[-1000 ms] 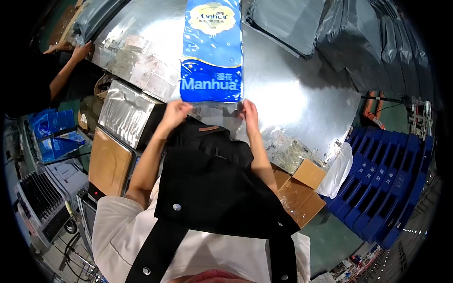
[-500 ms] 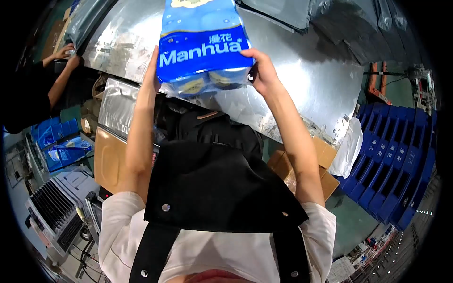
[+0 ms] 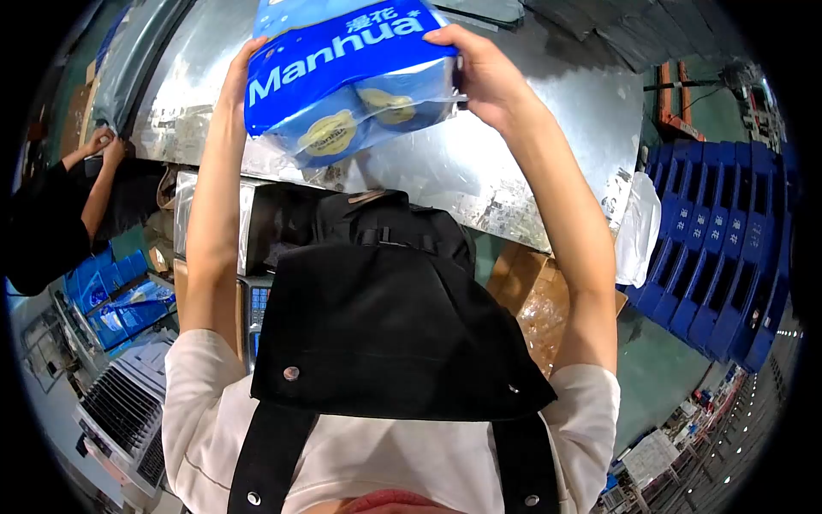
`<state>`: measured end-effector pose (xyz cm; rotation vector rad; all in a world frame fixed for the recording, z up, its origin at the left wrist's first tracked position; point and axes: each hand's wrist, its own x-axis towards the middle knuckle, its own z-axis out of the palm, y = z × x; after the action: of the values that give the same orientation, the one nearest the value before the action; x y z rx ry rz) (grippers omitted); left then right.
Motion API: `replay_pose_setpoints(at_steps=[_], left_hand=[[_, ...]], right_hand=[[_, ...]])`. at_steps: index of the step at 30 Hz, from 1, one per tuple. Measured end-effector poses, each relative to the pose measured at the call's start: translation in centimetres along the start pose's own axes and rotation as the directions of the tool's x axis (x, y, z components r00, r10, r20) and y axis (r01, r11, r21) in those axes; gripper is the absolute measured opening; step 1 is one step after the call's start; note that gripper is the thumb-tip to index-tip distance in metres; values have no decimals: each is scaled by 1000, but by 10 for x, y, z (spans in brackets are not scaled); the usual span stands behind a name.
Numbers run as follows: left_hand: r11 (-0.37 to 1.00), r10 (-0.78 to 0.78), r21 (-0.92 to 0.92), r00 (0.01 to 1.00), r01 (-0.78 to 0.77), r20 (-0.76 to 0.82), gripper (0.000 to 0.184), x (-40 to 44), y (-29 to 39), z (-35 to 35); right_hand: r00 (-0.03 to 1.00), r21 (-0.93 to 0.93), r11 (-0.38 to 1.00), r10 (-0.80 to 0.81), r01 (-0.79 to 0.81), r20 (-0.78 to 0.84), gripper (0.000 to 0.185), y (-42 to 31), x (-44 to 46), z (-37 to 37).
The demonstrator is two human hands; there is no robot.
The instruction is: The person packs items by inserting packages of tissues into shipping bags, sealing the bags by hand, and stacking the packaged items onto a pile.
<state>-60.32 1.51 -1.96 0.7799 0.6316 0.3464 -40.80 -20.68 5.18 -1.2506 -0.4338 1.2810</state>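
Note:
A blue plastic-wrapped pack of paper rolls (image 3: pixel 338 64), printed "Manhua", is held up between my two hands at the top of the head view. The round ends of two rolls show through clear film at its near end. My left hand (image 3: pixel 242 68) grips the pack's left side, its fingers partly hidden. On the right side my right hand (image 3: pixel 488 75) is closed on it, thumb over the top face and the other fingers mostly hidden. The pack is tilted above a shiny metal table (image 3: pixel 531 111); whether it touches the surface I cannot tell.
Grey plastic bags (image 3: pixel 591 38) lie along the far side of the table. Blue stacked plastic pallets (image 3: pixel 711 248) stand at right, near a white bag (image 3: pixel 638 227). A cardboard box (image 3: pixel 531 300) sits beneath my right arm. Another person's hands (image 3: pixel 101 146) work at the left.
Both hands have moved the pack toward the upper left and turned it, its right side now higher. More of the roll ends shows.

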Motion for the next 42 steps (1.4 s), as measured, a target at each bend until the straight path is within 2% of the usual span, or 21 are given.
replay_pose_setpoints(at_steps=[4, 7, 10, 12, 13, 15, 17, 19, 22, 23, 25, 29, 30, 32, 34, 35, 36, 37, 39, 40, 42], left_hand=[[1000, 12, -23, 998, -11, 63, 32, 12, 12, 12], [999, 51, 13, 999, -51, 16, 34, 26, 4, 31], [996, -26, 79, 999, 27, -23, 37, 48, -35, 28], [994, -80, 70, 994, 86, -76, 37, 55, -78, 30], [990, -127, 44, 987, 132, -99, 37, 51, -101, 33], [941, -306, 117, 945, 318, -112, 45, 60, -162, -2], [873, -22, 466, 967, 142, -254, 52, 48, -214, -6], [823, 41, 561, 977, 87, -211, 56, 29, -216, 10], [887, 33, 461, 998, -2, -60, 47, 38, -207, 14], [854, 16, 515, 987, 69, -158, 35, 53, -207, 1], [962, 14, 267, 969, 54, -247, 28, 98, -179, -7], [689, 361, 707, 921, -160, -144, 24, 224, -108, 35], [558, 354, 824, 926, -95, -132, 21, 255, -92, 47], [178, 490, 946, 858, -271, 153, 16, 307, -71, 71], [-227, 443, 906, 790, -358, 424, 15, 364, -72, 68], [-480, 313, 782, 755, -397, 576, 21, 381, -69, 67], [-537, 202, 738, 786, -410, 584, 22, 398, -70, 66], [-587, 90, 686, 808, -429, 582, 23, 415, -75, 62], [-590, 100, 752, 897, -295, 430, 22, 442, -84, 56], [-649, 23, 656, 852, -385, 524, 23, 437, -75, 65], [-754, -164, 508, 869, -416, 468, 23, 436, -66, 74]], right_hand=[[999, -5, 999, -50, 50, -12, 41, -18, -6, -17], [985, -28, 998, -55, 51, -163, 44, -7, -14, -42], [972, 10, 996, -82, 86, -218, 85, 39, -33, -67], [920, 18, 1000, -9, 18, -393, 94, 92, -50, -76], [925, 34, 995, -74, 93, -373, 93, 120, -52, -79], [920, 148, 989, 49, 10, -389, 79, 178, -62, -86], [817, 328, 926, 332, -187, -471, 60, 222, -73, -109], [661, 254, 895, 442, -366, -606, 56, 225, -64, -132], [679, -231, 907, 76, -351, -730, 56, 169, -31, -156], [699, -384, 876, -78, -292, -711, 58, 161, -9, -176], [721, -659, 714, -327, -236, -611, 60, 128, 48, -202], [707, -951, 298, -654, -87, -269, 58, 21, 192, -241], [679, -978, 202, -712, -46, -179, 56, 5, 229, -251], [672, -992, 100, -740, 76, -23, 51, -23, 299, -269], [733, -996, -70, -674, 56, 88, 43, -37, 350, -279], [846, -999, -36, -534, -40, -14, 41, -42, 364, -274], [921, -990, -15, -369, -142, -126, 41, -42, 370, -269], [921, -987, 5, -359, -162, -153, 41, -34, 370, -266], [822, -993, -49, -566, -109, -62, 39, -27, 370, -268], [823, -991, -37, -562, -126, -84, 39, -24, 365, -270], [797, -997, 9, -600, -78, -68, 36, -18, 357, -269]])
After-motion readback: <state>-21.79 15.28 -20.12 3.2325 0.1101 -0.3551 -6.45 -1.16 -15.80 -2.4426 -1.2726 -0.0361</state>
